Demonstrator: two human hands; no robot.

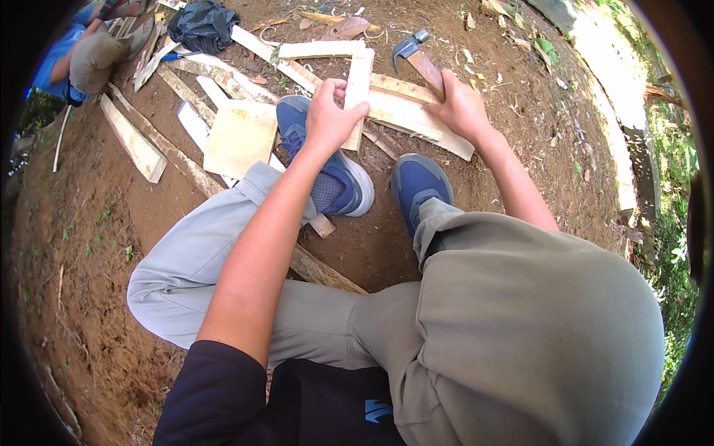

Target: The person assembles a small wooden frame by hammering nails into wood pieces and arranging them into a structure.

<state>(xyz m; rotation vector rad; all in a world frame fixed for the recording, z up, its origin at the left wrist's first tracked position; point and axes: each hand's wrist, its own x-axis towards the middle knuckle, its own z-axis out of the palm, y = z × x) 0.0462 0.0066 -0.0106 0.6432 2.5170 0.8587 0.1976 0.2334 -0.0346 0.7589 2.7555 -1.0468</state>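
My left hand (332,117) is closed round a short pale wooden strip (360,80), thumb on its near face. The strip stands across the end of another pale wooden strip (321,49) that reaches off to the left; whether the two are fastened, I cannot tell. My right hand (460,108) grips a claw hammer (425,68) by its brown wooden handle, the dark metal head pointing up and away from me. Under the hammer and my right hand lies a wider pale board (416,123) on the ground, partly covered by the strip.
Several loose boards (134,141) and a square wooden panel (239,137) lie on the brown soil at left. A black plastic bag (202,27) rests beyond them. Another person (95,62) sits at the far left. My blue shoes (421,183) flank the near ends of the wood.
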